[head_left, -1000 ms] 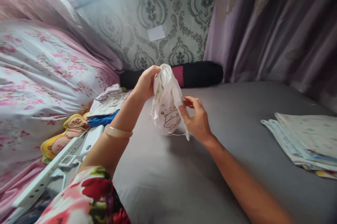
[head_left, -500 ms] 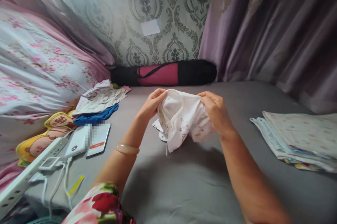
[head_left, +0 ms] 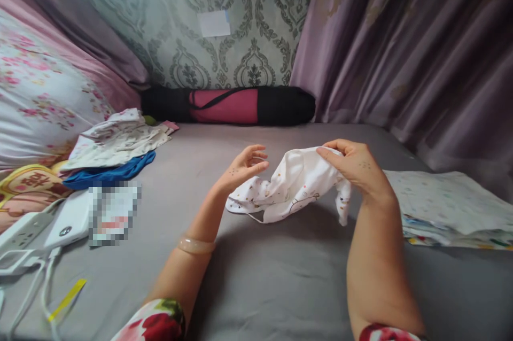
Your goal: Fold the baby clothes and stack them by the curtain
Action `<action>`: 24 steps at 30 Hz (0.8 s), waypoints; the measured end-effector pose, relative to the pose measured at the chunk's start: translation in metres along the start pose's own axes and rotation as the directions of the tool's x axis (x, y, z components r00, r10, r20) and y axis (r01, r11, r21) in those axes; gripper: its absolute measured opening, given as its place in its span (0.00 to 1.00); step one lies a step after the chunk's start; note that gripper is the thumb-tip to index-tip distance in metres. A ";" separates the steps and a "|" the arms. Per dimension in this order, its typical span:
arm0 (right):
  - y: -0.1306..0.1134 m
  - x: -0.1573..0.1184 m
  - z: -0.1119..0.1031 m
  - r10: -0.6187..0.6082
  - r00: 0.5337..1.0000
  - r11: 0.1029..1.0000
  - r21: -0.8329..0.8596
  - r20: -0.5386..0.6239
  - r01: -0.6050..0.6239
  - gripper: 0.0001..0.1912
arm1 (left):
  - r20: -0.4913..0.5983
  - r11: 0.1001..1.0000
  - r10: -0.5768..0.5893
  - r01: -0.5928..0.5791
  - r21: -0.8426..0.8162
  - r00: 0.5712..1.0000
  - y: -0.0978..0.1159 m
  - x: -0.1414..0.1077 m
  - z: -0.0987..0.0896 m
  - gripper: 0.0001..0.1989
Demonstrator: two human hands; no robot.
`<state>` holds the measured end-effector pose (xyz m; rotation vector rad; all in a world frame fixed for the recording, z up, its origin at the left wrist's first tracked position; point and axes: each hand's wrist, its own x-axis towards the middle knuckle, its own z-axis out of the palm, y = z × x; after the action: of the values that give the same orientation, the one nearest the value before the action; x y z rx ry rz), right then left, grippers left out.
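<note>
Your right hand (head_left: pixel 355 164) pinches top right edge of white garment (head_left: pixel 300 186) between thumb and fingers. Your left hand (head_left: pixel 244 167): fingers parted, loosely bent, at garment's left side; contact, cannot tell. Garment: thin, soft, crumpled cloth, tiny prints, line-drawn figure, narrow tie looping below left edge, bunched end drooping at right. It hangs mid-bed over smooth grey sheet (head_left: pixel 276 282); sheet stretches toward you and back to rounded black-and-pink bag (head_left: pixel 224 107). Flat cloth stack (head_left: pixel 444 202) borders right side; rumpled clothes (head_left: pixel 116 143), hard white power strip (head_left: pixel 26 231) border left.
</note>
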<state>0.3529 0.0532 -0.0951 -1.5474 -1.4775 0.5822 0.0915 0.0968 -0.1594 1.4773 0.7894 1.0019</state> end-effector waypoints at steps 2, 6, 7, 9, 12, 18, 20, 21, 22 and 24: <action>-0.001 0.000 -0.002 0.013 1.000 1.000 -0.016 -0.005 -0.013 0.17 | -0.016 0.982 0.127 -0.123 0.145 0.992 0.009 -0.003 0.007 0.23; 0.003 0.001 -0.005 0.029 0.999 0.999 -0.015 -0.029 -0.030 0.17 | 0.116 0.827 0.251 -0.275 0.490 0.961 0.027 -0.013 0.025 0.15; 0.005 0.001 -0.005 0.029 0.999 1.000 -0.006 -0.031 -0.029 0.17 | 0.153 0.777 0.232 -0.278 0.564 0.961 0.030 -0.015 0.030 0.15; 0.007 0.002 -0.005 0.021 0.999 1.000 0.015 -0.031 -0.021 0.16 | 0.192 0.684 0.171 -0.257 0.683 0.966 0.032 -0.019 0.037 0.15; 0.009 0.002 -0.005 -0.015 0.999 1.000 0.023 -0.032 0.015 0.16 | 0.199 0.583 0.123 -0.233 0.778 0.972 0.030 -0.020 0.041 0.13; 0.014 0.005 -0.006 -0.031 0.998 0.999 0.011 -0.049 0.031 0.15 | 0.159 0.568 0.118 -0.198 0.799 0.980 0.020 -0.016 0.027 0.06; 0.017 0.006 -0.006 -0.029 0.998 0.999 0.019 -0.052 0.030 0.15 | 0.126 0.613 0.122 -0.174 0.771 0.985 0.017 -0.014 0.020 0.06; 0.018 0.006 -0.006 -0.031 0.998 0.999 0.026 -0.050 0.032 0.14 | 0.105 0.649 0.109 -0.150 0.746 0.989 0.016 -0.014 0.016 0.06; 0.019 0.006 -0.006 -0.033 0.999 0.999 0.032 -0.043 0.034 0.14 | 0.086 0.693 0.082 -0.119 0.711 0.993 0.016 -0.013 0.013 0.07; 0.020 0.006 -0.006 -0.031 0.999 0.999 0.034 -0.019 0.031 0.14 | 0.065 0.791 0.004 -0.043 0.610 0.998 0.015 -0.012 0.007 0.09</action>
<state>0.3695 0.0595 -0.1073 -1.4974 -1.4678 0.5710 0.0920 0.0805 -0.1461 2.0658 1.1212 0.7363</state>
